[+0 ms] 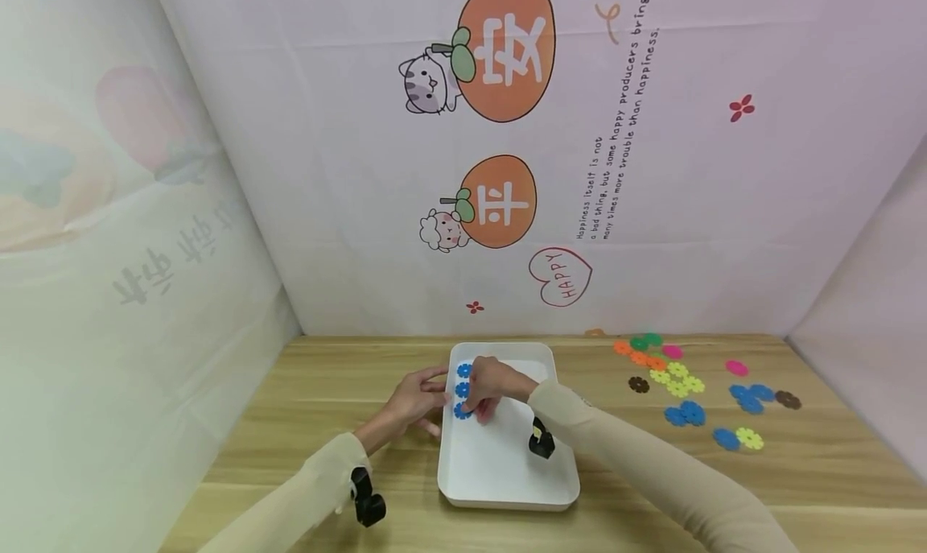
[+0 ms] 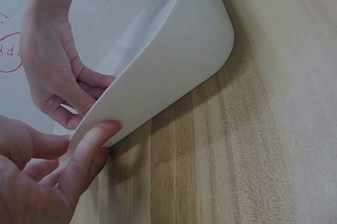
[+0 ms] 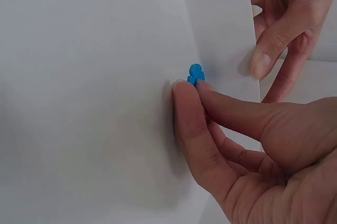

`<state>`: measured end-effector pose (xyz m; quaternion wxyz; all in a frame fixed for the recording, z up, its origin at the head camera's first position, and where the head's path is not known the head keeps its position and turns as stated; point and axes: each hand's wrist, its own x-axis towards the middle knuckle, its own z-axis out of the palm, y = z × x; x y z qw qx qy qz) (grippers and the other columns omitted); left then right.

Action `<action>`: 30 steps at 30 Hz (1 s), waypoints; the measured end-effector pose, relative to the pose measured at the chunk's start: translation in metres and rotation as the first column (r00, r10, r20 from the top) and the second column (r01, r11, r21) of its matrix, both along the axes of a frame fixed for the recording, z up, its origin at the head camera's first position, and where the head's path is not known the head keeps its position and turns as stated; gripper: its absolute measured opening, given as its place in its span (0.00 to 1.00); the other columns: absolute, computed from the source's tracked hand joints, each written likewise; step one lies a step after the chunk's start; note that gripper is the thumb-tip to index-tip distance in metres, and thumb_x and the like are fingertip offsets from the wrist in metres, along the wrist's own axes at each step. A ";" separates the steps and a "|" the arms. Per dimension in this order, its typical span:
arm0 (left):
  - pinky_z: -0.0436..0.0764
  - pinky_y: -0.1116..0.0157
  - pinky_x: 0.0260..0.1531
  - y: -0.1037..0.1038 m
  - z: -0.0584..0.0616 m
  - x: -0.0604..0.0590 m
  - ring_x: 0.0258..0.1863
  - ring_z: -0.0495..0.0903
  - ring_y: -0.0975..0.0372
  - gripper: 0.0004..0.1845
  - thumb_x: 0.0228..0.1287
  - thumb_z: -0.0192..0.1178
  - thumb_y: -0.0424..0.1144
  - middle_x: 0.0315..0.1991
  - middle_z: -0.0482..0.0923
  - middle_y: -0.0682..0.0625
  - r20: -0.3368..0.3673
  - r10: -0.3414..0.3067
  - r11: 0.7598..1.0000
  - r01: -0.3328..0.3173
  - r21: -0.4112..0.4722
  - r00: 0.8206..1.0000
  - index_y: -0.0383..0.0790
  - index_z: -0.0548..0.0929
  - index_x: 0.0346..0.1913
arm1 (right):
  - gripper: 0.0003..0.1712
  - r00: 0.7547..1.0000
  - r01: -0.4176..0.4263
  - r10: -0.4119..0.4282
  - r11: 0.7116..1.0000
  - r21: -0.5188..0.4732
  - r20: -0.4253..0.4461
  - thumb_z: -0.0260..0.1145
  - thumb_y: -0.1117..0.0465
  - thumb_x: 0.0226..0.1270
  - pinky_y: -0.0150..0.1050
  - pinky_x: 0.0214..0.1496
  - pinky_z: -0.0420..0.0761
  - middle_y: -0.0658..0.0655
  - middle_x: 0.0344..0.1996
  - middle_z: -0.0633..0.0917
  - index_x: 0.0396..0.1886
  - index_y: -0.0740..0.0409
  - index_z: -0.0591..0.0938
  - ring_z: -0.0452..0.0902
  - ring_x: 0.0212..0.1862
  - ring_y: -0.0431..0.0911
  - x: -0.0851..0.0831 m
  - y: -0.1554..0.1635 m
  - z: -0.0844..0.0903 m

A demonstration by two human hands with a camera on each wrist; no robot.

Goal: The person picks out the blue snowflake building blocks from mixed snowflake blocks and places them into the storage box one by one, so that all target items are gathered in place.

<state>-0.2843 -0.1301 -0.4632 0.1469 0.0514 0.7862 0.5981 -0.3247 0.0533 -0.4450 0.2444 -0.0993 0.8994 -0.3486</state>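
My left hand (image 1: 414, 396) grips the left wall of a white tray (image 1: 500, 468), with fingers on both sides of the rim in the right wrist view. Inside the tray, my right hand (image 1: 492, 378) pinches a blue flower-shaped plastic disc (image 3: 195, 71) between thumb and index finger, close over the floor near that wall. Fingers cover most of the disc in the right wrist view. Two more blue flower-shaped discs (image 1: 463, 389) lie farther up along the left wall, forming a column with the pinched one.
Loose flower-shaped discs are scattered on the wooden table (image 1: 326, 489) right of the tray: yellow (image 1: 677, 388), blue (image 1: 684, 414), orange (image 1: 640, 358), green (image 1: 652, 339), pink (image 1: 736, 368) and brown (image 1: 639, 385). A printed cloth (image 1: 348, 215) hangs behind the table.
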 end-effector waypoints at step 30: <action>0.93 0.57 0.22 0.001 -0.002 -0.001 0.55 0.86 0.40 0.32 0.72 0.63 0.28 0.67 0.75 0.27 0.006 0.025 0.999 -0.025 -0.025 1.000 0.33 0.69 0.77 | 0.09 1.000 -0.012 0.012 1.000 0.014 0.000 0.75 0.58 0.69 0.38 0.37 0.94 0.58 0.34 0.89 0.38 0.58 0.85 0.88 0.35 0.50 -0.003 0.030 0.025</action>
